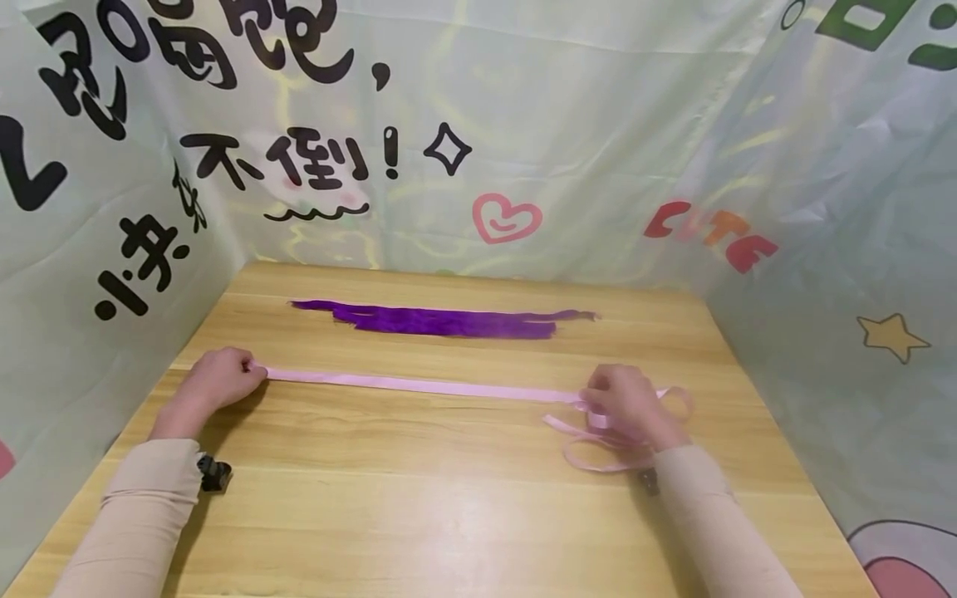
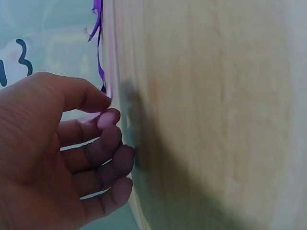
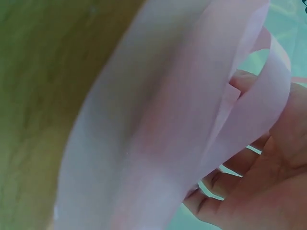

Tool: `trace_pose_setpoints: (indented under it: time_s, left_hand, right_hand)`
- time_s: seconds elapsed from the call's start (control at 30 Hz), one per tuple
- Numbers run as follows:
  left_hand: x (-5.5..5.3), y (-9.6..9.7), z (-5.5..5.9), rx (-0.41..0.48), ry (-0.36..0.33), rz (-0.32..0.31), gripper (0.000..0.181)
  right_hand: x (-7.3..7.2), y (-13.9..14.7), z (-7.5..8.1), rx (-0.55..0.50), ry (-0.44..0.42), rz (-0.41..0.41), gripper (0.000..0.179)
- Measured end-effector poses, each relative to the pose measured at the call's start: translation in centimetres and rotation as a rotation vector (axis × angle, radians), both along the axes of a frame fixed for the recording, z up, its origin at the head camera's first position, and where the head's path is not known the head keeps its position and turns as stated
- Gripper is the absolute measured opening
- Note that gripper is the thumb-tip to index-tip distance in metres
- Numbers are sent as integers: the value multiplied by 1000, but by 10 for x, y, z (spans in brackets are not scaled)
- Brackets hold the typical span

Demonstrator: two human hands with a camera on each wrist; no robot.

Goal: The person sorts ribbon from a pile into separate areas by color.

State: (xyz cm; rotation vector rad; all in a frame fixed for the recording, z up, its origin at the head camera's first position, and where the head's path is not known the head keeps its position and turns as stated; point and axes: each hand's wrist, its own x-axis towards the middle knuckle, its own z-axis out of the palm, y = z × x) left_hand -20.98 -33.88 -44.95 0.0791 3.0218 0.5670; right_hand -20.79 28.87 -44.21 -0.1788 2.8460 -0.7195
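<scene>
A pink ribbon (image 1: 419,384) stretches straight across the table between the two hands. My left hand (image 1: 224,380) pinches its left end between thumb and index finger; in the left wrist view the other fingers of that hand (image 2: 72,148) are loosely curled. At the other side my right hand (image 1: 624,400) grips the ribbon, with loose loops hanging and lying around it. Those ribbon loops (image 3: 177,110) fill much of the right wrist view and hide the fingertips of the right hand (image 3: 268,177). Behind the pink ribbon lies a strip of purple ribbons (image 1: 449,322), with frayed ends.
The light wooden table (image 1: 419,515) is bounded at the back and both sides by a pale printed cloth (image 1: 583,108). A small black device (image 1: 214,473) sits at the left wrist.
</scene>
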Motion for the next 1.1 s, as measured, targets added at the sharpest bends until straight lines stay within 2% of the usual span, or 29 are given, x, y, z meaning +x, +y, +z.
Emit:
trace_pose_setpoints:
  time_s: [0.13,0.27,0.4,0.5,0.6,0.73,0.93,1.1]
  left_hand:
    - [0,2,3,-55,15,0,22]
    - [1,12,7,-97,68,0,33]
    - [1,32,12,-102,134,-41,40]
    - [0,54,13,-87,179,-99,40]
    - [1,79,13,-66,220,-157,38]
    - [1,116,12,-20,292,-240,35]
    - [2,173,7,38,417,-374,28]
    - [8,213,5,52,421,-464,26]
  right_hand:
    - [-1,6,-1,12,104,23,12]
    - [5,12,4,-11,235,22,19]
    - [16,12,17,-54,257,2,28]
    - [24,8,28,-53,238,-13,28]
    - [31,2,38,-9,200,-36,29]
    - [42,-3,42,50,154,-52,27]
    - [56,-4,33,-39,186,46,15]
    - [64,-8,29,-45,192,123,8]
